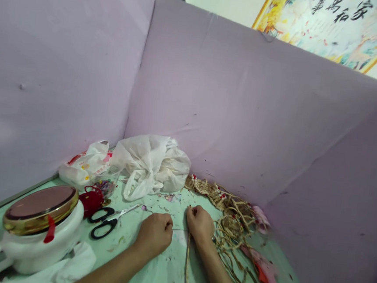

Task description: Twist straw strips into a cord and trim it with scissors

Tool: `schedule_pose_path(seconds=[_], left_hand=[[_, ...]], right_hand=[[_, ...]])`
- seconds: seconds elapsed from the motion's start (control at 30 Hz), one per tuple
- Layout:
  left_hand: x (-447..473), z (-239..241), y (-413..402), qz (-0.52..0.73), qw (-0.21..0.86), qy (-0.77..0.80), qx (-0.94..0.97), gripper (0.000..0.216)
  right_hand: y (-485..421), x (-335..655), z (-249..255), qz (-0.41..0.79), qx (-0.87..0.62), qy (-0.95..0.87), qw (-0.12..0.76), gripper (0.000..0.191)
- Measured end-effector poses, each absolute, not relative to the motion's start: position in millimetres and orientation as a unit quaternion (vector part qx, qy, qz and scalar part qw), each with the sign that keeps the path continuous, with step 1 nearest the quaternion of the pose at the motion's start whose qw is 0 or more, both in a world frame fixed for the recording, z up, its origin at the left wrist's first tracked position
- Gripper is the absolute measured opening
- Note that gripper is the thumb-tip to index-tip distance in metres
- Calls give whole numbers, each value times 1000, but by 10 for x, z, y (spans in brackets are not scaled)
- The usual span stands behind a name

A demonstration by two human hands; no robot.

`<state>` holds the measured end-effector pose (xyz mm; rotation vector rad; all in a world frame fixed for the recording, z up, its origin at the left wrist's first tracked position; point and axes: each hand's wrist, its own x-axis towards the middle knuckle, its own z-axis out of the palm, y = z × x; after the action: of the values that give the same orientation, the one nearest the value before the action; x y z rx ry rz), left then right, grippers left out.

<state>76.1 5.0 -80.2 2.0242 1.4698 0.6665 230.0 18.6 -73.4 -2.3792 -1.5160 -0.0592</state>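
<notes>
My right hand [200,225] is closed in a pinch on a tan twine cord [187,264], which runs down across the table toward me. To its left, my left hand [154,233] is curled closed with the thumb side facing the right hand. A thin thread [180,229] stretches between the two hands; its end in the left fingers is hidden. Black-handled scissors [110,221] lie with blades apart to the left of my left hand. Beside my right forearm is a tangle of twine [233,233] with woven twine pieces [209,189] behind it.
On the left stand a white lidded pot [41,245] and a small red pouch [91,201]. Plastic bags [151,164] sit against the lilac partition [206,94]. A bag of colored beads [104,185] lies nearby. At right is a pink tool [267,276] resembling a glue gun.
</notes>
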Motion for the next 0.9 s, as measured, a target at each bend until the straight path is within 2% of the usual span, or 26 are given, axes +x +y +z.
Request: schedule_pose_path(seconds=[0.13, 0.47, 0.73, 0.9], left_hand=[[764, -814, 42, 237, 259, 545, 761, 22], [768, -832, 31, 224, 239, 547, 770, 22], [757, -802, 5, 210, 236, 543, 778, 24], [757, -815, 5, 218, 225, 541, 780, 23]], right_hand=[[297, 2347, -746, -5, -826, -527, 200, 28], [292, 2410, -714, -21, -764, -618, 185, 16], [438, 2359, -583, 21, -782, -599, 171, 22], [399, 2039, -522, 41, -702, -691, 166, 13]])
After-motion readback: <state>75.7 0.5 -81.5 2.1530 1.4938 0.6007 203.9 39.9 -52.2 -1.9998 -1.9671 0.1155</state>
